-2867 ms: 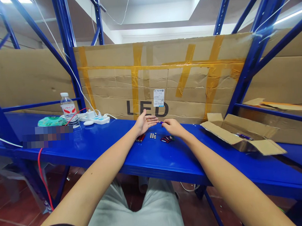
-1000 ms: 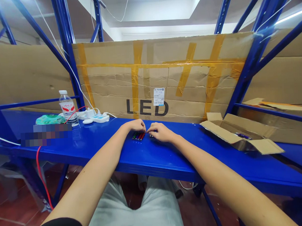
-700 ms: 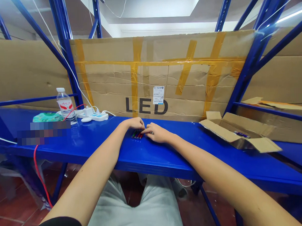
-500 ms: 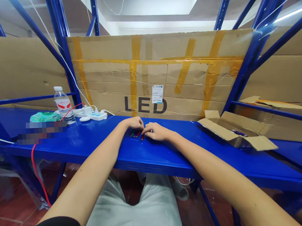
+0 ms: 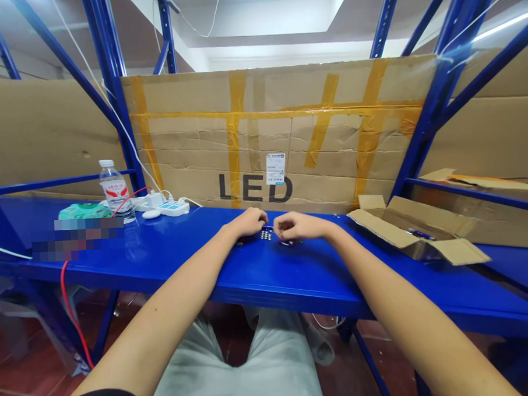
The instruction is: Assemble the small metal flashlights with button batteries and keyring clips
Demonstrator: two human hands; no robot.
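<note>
My left hand point(image 5: 250, 222) rests on the blue tabletop with its fingers curled; whatever they hold is hidden. A short way to the right, my right hand point(image 5: 299, 226) is closed in a curl over something dark red and shiny point(image 5: 288, 242), mostly covered by the fingers. Between the two hands lies a small cluster of shiny metallic pieces point(image 5: 266, 235), too small to name. Just behind them a slim purple-blue stick point(image 5: 267, 227) spans the gap between the fingertips. Small dark bits show under the left wrist.
An open cardboard box point(image 5: 416, 229) with slim purple items point(image 5: 421, 234) stands on the right. At left are a water bottle point(image 5: 116, 193), a green packet point(image 5: 84, 211) and a white power strip point(image 5: 172, 208). A large LED carton point(image 5: 192, 148) stands behind the table point(image 5: 276, 279).
My hands have moved apart, the right one rightward and the left slightly right. The row of slim red, green and dark sticks seen between them is replaced by the small metallic cluster.
</note>
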